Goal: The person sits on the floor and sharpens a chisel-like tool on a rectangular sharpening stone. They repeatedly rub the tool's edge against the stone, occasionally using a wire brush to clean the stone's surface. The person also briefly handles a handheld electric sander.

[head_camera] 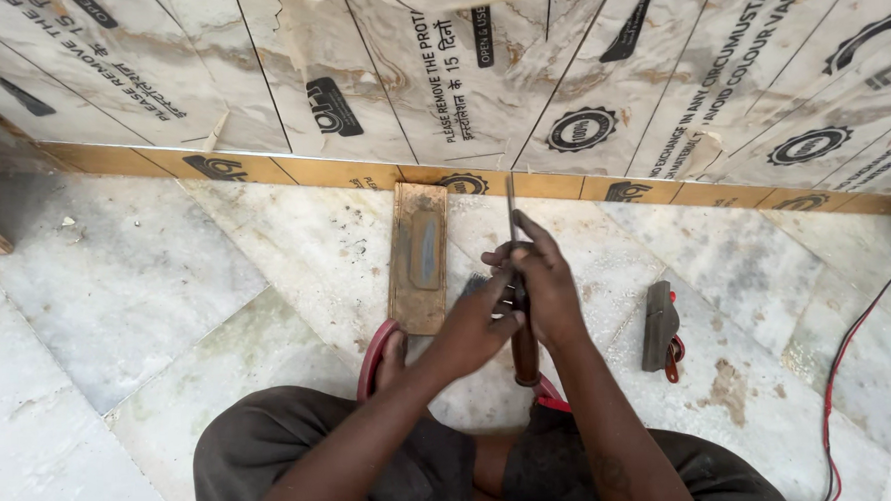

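I see a chisel (pixel 519 307) with a reddish-brown wooden handle and a thin metal blade, held upright over the marble floor (pixel 117 295), its tip pointing toward the wall. My right hand (pixel 539 281) is wrapped around the chisel where blade meets handle; my left hand (pixel 474 324) closes on it from the side, fingers touching the shaft. Just left of them a sharpening stone set in a wooden block (pixel 419 257) lies flat. To the right, apart, a small dark block (pixel 658 323) rests, and a red cable (pixel 851 353) trails along the floor's edge.
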